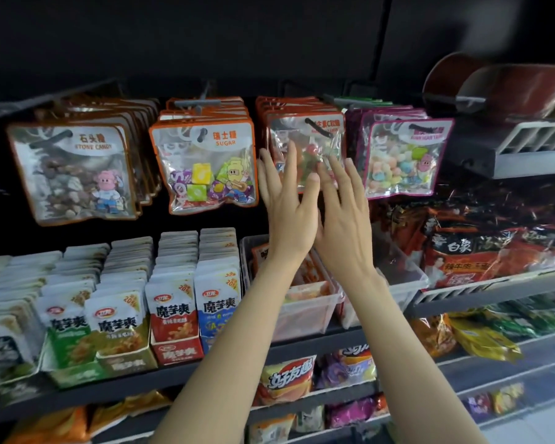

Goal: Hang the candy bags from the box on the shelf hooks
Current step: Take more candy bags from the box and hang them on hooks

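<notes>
- Orange-edged clear candy bags (pixel 305 149) hung in a stack from a dark shelf hook (pixel 318 128), third of four columns on the upper row.
- Both hands were raised in front of that stack with fingers straight and spread, gripping nothing.
- The left hand (pixel 289 206) covered the lower left part of the front bag; the right hand (pixel 343 209) lay just beside it over the lower right part, their inner edges close or overlapping.
- Fingertips seemed to rest on the front bag's plastic, though motion blur left actual contact unclear.
- To the left hung a stack marked SUGAR (pixel 205 168) with yellow, green and purple cubes inside, and farther left a stack marked STONE CANDY (pixel 74 174).
- To the right hung purple-edged bags (pixel 404 158) of pastel sweets.
- Below the hands a clear plastic bin (pixel 305 309) stood on the next shelf, holding reddish packets.
- Left of the bin, upright snack pouches (pixel 173 312) filled rows of cardboard display boxes in red, blue and green.
- Right of the bin lay large red noodle packs (pixel 481 251) on a white wire shelf.
- Lower shelves carried crisp bags (pixel 285 379) in orange and purple.
</notes>
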`<control>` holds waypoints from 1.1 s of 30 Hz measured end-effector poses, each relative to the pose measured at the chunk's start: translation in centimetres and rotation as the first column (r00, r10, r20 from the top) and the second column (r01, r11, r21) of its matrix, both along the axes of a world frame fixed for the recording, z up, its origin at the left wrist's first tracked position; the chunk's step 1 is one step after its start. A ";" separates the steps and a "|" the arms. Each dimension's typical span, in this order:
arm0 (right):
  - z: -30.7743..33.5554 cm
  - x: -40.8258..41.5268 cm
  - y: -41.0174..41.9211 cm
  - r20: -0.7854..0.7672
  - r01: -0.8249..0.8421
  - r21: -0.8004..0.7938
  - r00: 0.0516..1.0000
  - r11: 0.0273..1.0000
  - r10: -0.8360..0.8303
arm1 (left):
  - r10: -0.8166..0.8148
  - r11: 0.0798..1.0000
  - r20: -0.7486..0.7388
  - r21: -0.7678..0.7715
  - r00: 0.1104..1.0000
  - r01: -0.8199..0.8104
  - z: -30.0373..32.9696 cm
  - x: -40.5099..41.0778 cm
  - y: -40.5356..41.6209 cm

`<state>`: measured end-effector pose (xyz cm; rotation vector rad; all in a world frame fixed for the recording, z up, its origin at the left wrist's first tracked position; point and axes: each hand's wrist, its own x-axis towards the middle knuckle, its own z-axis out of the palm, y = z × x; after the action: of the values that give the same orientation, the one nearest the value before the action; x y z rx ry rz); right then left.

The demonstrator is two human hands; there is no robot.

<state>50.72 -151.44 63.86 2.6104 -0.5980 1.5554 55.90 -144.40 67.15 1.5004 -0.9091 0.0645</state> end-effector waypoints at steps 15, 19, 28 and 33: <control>-5.9 -4.7 16.1 -0.028 -0.526 0.197 0.840 0.827 0.541 | 0.320 0.925 0.431 0.051 0.844 -0.377 -9.2 -2.1 25.8; -8.7 -2.9 21.7 -0.251 -0.601 0.277 0.708 0.749 0.661 | 0.397 0.798 0.543 0.195 0.740 -0.571 -11.0 -1.7 36.7; -10.4 4.6 39.9 -0.304 -0.703 0.557 0.322 0.442 0.897 | 0.455 0.551 0.536 0.458 0.711 -0.698 -12.6 3.0 60.7; -8.2 10.7 50.0 -0.299 -0.747 0.557 0.228 0.363 0.927 | 0.445 0.561 0.388 0.582 0.807 -0.589 -11.0 7.8 74.2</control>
<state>61.40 -101.42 55.64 3.6467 0.9694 0.4683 63.71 -70.20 56.14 2.4871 -0.6176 0.3571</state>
